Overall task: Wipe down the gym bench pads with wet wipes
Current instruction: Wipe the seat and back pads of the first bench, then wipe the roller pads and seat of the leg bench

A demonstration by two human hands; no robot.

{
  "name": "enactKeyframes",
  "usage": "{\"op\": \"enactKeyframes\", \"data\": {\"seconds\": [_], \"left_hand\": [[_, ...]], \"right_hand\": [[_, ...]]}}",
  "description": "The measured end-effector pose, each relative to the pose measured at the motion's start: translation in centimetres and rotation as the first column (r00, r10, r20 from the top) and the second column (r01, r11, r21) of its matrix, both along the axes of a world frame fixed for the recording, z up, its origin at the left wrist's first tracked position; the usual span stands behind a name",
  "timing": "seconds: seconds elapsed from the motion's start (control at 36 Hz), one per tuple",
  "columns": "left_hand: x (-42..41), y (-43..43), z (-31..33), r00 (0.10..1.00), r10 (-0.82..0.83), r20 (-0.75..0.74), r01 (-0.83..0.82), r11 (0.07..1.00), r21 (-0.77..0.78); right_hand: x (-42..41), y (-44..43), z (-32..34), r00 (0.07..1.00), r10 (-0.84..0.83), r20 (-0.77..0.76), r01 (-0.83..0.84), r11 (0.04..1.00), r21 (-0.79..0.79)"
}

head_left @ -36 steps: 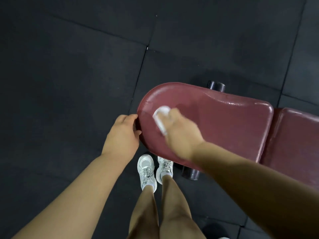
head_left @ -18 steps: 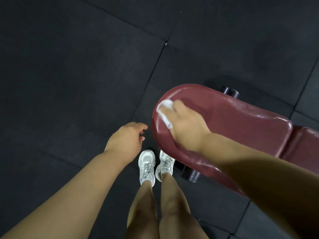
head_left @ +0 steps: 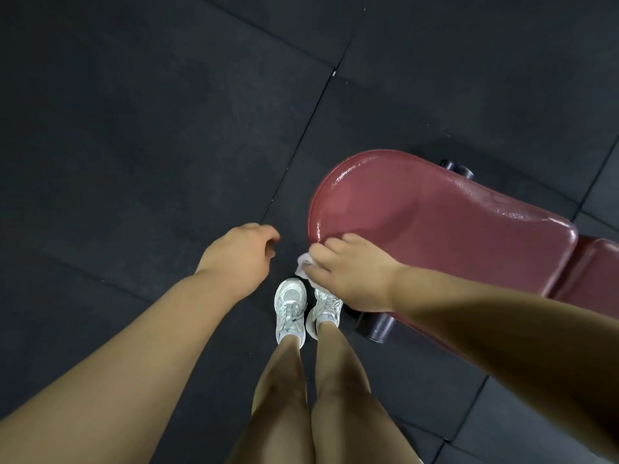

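Across the black rubber floor (head_left: 134,128) the red pad (head_left: 435,226) runs with its long axis from the rounded near end out toward the right edge of view, where a second pad (head_left: 599,272) adjoins it. Its vinyl gleams wet along the rim. At that rounded end's lower edge, the right hand (head_left: 355,276) clutches a crumpled white wipe (head_left: 304,262) against the pad's side; this hand is plainly the nearer one. Just left, apart from the pad, the left hand (head_left: 241,252) hangs empty, fingers loosely curled. I judge the next stroke should follow the rim around the curve.
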State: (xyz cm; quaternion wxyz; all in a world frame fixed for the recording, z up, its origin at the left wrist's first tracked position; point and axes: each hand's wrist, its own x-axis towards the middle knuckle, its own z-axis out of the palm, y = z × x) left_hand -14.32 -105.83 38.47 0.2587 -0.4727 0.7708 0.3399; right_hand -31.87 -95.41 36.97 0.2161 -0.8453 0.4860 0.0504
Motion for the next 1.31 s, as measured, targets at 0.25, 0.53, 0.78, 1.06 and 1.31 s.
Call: {"op": "enactKeyframes", "data": {"seconds": [0.25,0.53,0.78,1.06,1.31], "left_hand": [[0.9,0.3,1.2,1.0,0.016,-0.017,-0.016,1.0,0.003],[1.0,2.3,4.1,0.993,-0.116,-0.008,0.116,0.993,0.018],[0.7,4.0,9.1,0.913,-0.397,0.095,0.397,0.918,0.025],[-4.1,8.3,16.3,0.808,-0.588,0.036,0.589,0.805,-0.076],[-6.9,16.0,22.5,0.701,-0.71,-0.059,0.689,0.697,-0.198]], "right_hand": [[-4.4,-0.8,0.5,0.81,-0.584,0.063,0.586,0.809,-0.04],[0.5,9.0,1.6,0.86,-0.504,-0.073,0.509,0.846,0.159],[-2.7,13.6,7.2,0.615,-0.672,-0.413,0.782,0.454,0.426],[-4.9,19.5,15.0,0.415,-0.863,-0.288,0.893,0.326,0.31],[-3.3,30.2,21.3,0.215,-0.928,-0.304,0.944,0.118,0.306]]}}
